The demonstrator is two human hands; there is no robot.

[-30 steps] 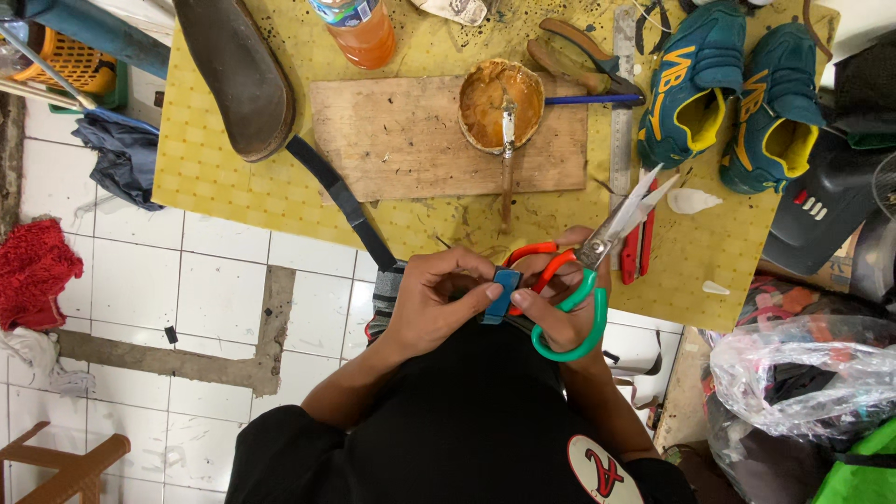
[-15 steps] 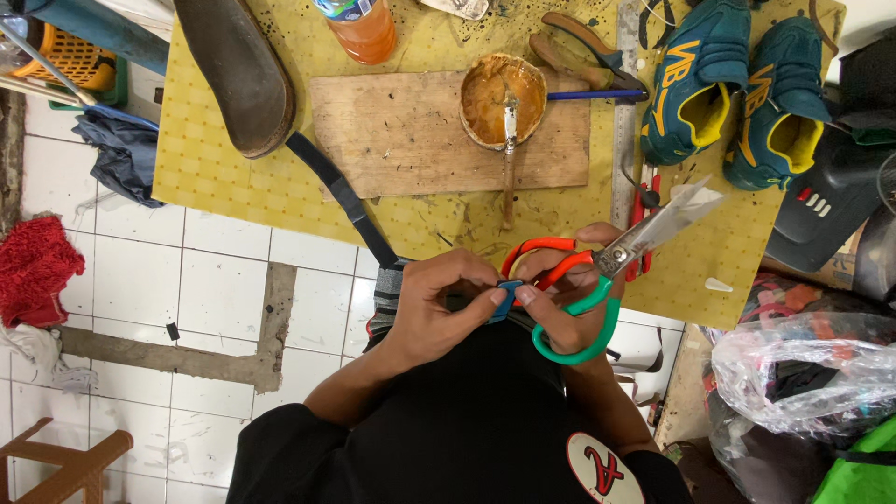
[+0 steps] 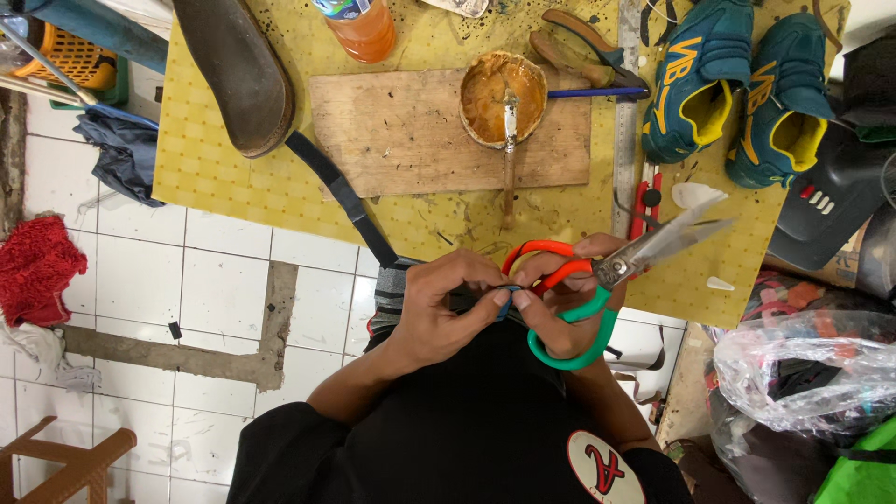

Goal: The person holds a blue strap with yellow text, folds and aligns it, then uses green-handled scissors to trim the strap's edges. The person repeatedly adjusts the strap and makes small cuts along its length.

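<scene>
Our left hand (image 3: pixel 439 313) pinches a small blue piece (image 3: pixel 505 301), maybe strap, low in the middle of the view. At its three o'clock, our right hand (image 3: pixel 565 308) grips the scissors (image 3: pixel 607 275), blades apart, pointing to two o'clock over the yellow counter (image 3: pixel 233 187).

left hand (image 3: pixel 439 313) pinches a small blue piece (image 3: pixel 505 301) near the body; right hand (image 3: pixel 569 299) grips orange-and-green scissors (image 3: pixel 597 280), blades pointing right over the yellow bench (image 3: pixel 233 187).
</scene>
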